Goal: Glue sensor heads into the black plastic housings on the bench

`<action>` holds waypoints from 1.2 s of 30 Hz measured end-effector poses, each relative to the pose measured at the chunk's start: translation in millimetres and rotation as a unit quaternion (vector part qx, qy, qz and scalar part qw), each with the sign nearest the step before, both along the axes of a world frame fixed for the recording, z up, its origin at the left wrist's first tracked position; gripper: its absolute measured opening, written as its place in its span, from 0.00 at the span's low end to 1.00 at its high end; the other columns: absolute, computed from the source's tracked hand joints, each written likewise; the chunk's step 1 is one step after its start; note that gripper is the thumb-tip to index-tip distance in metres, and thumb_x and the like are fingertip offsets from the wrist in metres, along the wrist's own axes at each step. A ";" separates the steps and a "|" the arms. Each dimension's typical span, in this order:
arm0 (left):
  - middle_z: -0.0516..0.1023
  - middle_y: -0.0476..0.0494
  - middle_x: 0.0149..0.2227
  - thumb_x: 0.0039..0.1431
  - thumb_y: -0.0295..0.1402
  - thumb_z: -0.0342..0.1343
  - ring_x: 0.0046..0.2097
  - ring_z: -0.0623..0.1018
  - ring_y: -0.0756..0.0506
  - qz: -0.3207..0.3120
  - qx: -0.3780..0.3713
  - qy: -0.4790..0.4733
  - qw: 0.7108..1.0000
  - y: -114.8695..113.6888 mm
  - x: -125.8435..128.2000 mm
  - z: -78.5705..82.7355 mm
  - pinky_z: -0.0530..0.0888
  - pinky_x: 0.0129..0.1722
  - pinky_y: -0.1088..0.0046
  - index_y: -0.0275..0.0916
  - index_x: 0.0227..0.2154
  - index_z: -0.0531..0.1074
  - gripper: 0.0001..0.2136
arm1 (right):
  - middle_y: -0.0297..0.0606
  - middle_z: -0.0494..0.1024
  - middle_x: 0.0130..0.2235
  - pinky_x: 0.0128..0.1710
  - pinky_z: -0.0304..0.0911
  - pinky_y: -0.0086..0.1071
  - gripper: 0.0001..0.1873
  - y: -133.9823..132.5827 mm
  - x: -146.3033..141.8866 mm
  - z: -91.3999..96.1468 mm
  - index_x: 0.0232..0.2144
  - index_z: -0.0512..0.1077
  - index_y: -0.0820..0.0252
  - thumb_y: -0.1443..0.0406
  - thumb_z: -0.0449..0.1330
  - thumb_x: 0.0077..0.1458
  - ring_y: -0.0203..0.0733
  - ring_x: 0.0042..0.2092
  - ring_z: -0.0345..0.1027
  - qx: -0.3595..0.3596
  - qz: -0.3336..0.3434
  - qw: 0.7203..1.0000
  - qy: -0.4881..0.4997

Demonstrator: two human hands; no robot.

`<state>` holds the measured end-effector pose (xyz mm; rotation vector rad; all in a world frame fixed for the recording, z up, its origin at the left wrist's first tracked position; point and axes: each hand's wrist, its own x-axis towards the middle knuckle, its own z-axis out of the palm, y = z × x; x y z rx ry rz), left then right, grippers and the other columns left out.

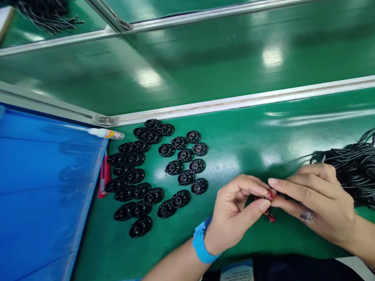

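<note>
My left hand (234, 212), with a blue wristband (201, 241), pinches a small red part (270, 195) between thumb and fingers. My right hand (315, 199) meets it from the right, its fingertips closed on the same red piece. Thin red wire ends (268, 216) hang below the pinch. A bundle of black cables (353, 166) lies just behind my right hand. To the left of my hands, several round black plastic parts (159, 171) are spread on the green table (243, 144).
A blue sheet or bin (43, 187) covers the left side. A small glue tube (107, 134) lies at its top edge, a red tool (104, 177) beside it. A metal rail (234, 102) borders a green conveyor belt behind. More black cables (47, 15) lie far left.
</note>
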<state>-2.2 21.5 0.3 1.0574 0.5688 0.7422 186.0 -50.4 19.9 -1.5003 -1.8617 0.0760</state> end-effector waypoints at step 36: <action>0.64 0.28 0.69 0.69 0.28 0.53 0.67 0.68 0.28 0.002 0.581 0.447 0.680 51.6 -37.4 -20.4 0.67 0.66 0.42 0.35 0.67 0.63 0.25 | 0.32 0.58 0.26 0.27 0.55 0.33 0.12 19.7 50.3 -3.9 0.27 0.68 0.55 0.60 0.58 0.63 0.39 0.31 0.57 -0.114 -0.037 0.831 0.543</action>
